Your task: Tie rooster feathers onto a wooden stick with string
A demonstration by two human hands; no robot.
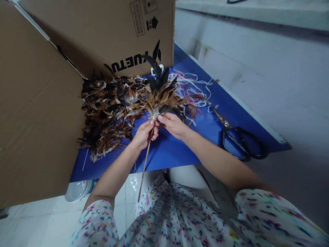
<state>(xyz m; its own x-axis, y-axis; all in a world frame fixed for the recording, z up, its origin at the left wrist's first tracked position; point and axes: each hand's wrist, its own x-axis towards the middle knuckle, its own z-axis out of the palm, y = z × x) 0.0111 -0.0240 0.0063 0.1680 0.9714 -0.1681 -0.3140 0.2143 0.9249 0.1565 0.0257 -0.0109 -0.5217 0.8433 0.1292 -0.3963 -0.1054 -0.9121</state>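
Note:
A thin brown stick (144, 164) with a bunch of brown and black feathers (161, 96) at its top is held over the blue table. My left hand (146, 133) is closed round the stick just below the feathers. At the base of the bunch, my right hand (173, 125) pinches the pale feather ends with thumb and fingers. The stick's lower end points down past the table's front edge. Left of the hands lies a wide pile of brown, black and white feathers (108, 109).
Large cardboard boxes (89, 31) stand at the left and back of the blue table (174, 154). Tangled white and red strings (197, 87) lie behind my right hand. Black-handled scissors (227, 125) rest at the right. A pale wall (269, 75) borders the right side.

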